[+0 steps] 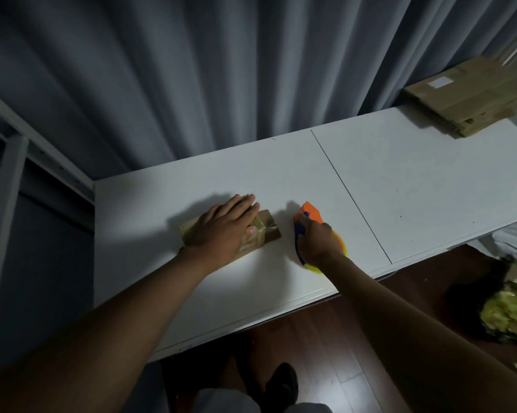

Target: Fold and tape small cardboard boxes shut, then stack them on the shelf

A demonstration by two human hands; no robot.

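Note:
A small taped cardboard box (267,228) lies on the white table (400,186), left of centre. My left hand (226,226) lies flat on top of it, fingers straight, pressing it down. Just right of the box, my right hand (317,241) grips an orange, blue and yellow tape dispenser (311,213) that rests on the table. The box and the dispenser are a short gap apart. Most of the box's top is hidden under my left hand.
A stack of flat cardboard boxes (471,96) lies at the table's far right corner. A white metal shelf frame (10,156) stands to the left. Grey curtains hang behind the table. A dark bag with yellowish contents (507,311) sits on the wooden floor at right.

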